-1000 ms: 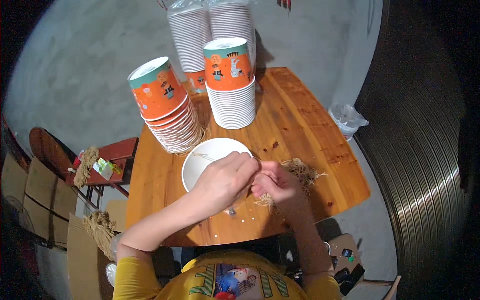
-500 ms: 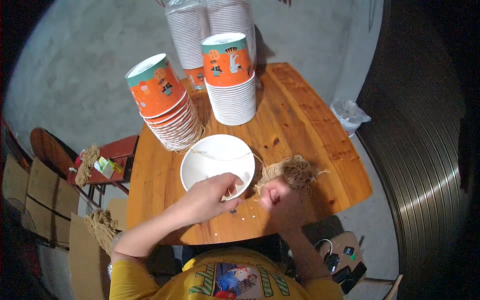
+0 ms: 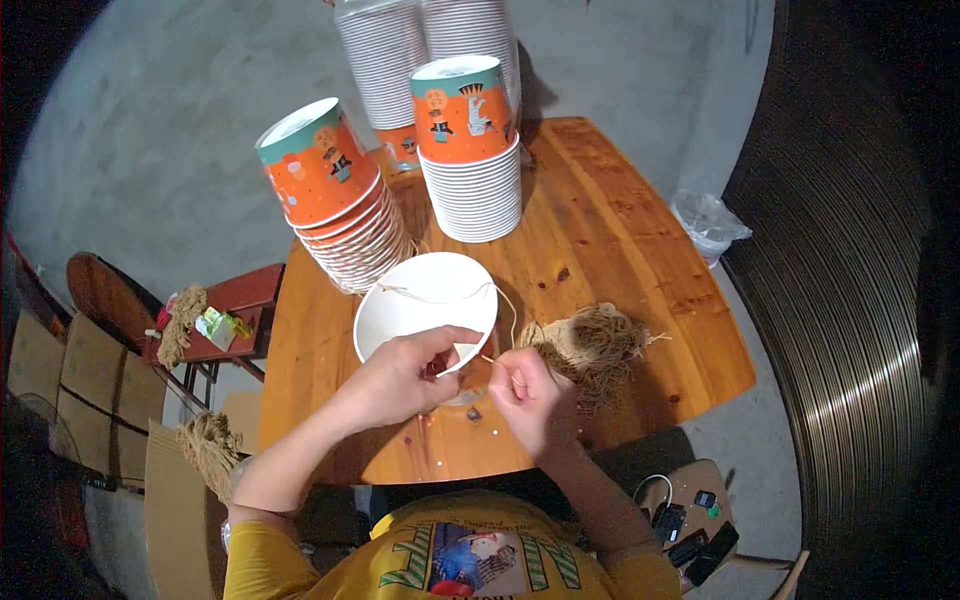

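A white paper tub (image 3: 405,305) is tilted on the wooden table, its open mouth toward me. My left hand (image 3: 405,375) grips its near right rim, thumb and fingers on either side of the wall. A thin beige cord (image 3: 515,312) runs across the mouth and loops out past the right side. Close to that rim, my right hand (image 3: 532,395) is closed in a pinch on the cord, whose short tip shows toward the tub. Just beyond the right hand lies a frayed bundle of beige cords (image 3: 600,340).
Behind the tub stand a leaning stack of orange and green tubs (image 3: 320,170) with cords and an upright stack (image 3: 465,115). Plastic-wrapped stacks (image 3: 380,70) are at the back. A red bench (image 3: 240,320) is left; a stool with electronics (image 3: 690,520) is lower right.
My right hand has come left, from beside the cord bundle to the tub's rim, with the cord pinched. The tub has tipped further, and my left hand now grips its rim.
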Action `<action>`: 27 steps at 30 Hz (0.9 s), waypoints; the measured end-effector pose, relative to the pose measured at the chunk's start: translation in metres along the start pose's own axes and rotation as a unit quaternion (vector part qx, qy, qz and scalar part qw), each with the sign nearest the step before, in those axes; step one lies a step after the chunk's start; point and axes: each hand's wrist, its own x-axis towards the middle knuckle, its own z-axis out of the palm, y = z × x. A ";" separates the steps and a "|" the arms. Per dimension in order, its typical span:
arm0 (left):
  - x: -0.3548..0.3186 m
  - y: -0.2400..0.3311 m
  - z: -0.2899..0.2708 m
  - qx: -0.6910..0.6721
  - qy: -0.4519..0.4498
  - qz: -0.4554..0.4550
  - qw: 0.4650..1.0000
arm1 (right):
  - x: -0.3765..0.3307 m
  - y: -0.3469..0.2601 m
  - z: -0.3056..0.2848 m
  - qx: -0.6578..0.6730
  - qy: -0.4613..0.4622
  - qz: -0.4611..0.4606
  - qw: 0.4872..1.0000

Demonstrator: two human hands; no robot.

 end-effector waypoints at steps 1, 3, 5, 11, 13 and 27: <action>0.000 0.000 0.000 -0.004 0.004 0.003 1.000 | 0.000 0.001 0.001 -0.011 0.012 -0.025 1.000; 0.000 0.000 0.000 -0.006 0.004 0.000 1.000 | 0.001 0.002 0.002 -0.018 0.007 -0.024 1.000; 0.000 0.000 0.000 -0.008 0.004 -0.003 1.000 | 0.001 0.002 0.003 -0.026 0.002 -0.022 0.999; 0.001 0.002 0.000 -0.017 0.000 0.001 1.000 | 0.002 0.004 0.005 -0.016 0.026 -0.049 0.998; -0.001 0.002 0.000 -0.018 -0.002 0.001 1.000 | 0.002 0.003 0.005 -0.013 0.020 -0.047 0.999; 0.002 0.003 0.004 -0.018 -0.012 -0.001 1.000 | 0.003 0.010 0.012 -0.026 0.037 -0.061 0.997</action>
